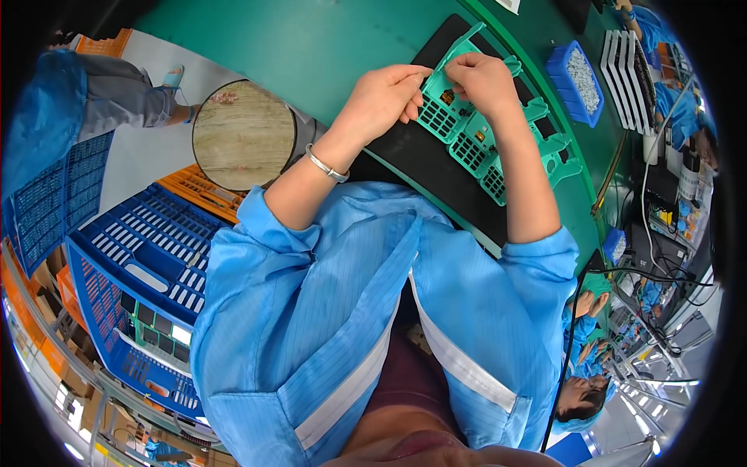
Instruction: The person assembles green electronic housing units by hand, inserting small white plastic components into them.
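Observation:
Several green plastic housings [469, 151] with grids of square openings lie side by side in a row on a black mat [406, 152]. Both hands are at the leftmost housing [437, 117]. My left hand [383, 101] is closed at its left edge, thumb and index finger pinched together. Over the upper part of the same housing, my right hand [481, 82] is closed with its fingertips bent down. Whatever small thing either pinch holds is hidden by the fingers. Small brass-coloured parts [479, 136] show inside the housings.
A blue bin [576, 82] of small pale parts stands on the green table [327, 39], with white trays [625, 82] upright beyond it. Left of me are a round stool [243, 134] and a blue crate [148, 253]. Other people sit at the right; one stands at the left.

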Tool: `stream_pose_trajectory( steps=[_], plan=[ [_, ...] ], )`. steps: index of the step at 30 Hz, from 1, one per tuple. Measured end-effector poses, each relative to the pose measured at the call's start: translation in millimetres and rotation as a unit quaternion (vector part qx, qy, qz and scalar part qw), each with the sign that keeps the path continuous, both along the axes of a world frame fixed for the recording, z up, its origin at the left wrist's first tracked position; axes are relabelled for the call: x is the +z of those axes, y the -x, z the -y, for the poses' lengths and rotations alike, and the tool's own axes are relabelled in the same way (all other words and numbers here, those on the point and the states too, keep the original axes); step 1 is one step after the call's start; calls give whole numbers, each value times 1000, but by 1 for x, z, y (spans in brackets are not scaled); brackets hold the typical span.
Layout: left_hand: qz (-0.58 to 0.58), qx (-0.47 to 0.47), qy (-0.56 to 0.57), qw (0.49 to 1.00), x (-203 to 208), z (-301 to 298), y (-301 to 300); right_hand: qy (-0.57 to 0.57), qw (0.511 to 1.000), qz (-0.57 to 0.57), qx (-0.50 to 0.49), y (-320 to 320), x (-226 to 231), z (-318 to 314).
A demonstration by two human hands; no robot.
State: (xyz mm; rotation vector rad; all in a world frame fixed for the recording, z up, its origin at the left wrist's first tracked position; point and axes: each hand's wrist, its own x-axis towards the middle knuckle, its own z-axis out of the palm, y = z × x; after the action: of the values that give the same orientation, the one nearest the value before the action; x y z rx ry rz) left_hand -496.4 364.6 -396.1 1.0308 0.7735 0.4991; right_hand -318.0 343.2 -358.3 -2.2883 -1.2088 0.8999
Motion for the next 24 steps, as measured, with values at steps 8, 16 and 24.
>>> stream_pose_trajectory(
  steps=[8, 16, 24],
  plan=[
    [-2, 1, 5, 1000, -2, -3, -2, 37, 996, 77, 13, 9, 7, -3],
    [-3, -4, 8, 1000, 0, -3, 0, -3, 999, -15, -41, 9, 5, 2],
    [-1, -7, 6, 1000, 0, -4, -2, 86, 995, -6, 40, -10, 5, -16]
  ],
)
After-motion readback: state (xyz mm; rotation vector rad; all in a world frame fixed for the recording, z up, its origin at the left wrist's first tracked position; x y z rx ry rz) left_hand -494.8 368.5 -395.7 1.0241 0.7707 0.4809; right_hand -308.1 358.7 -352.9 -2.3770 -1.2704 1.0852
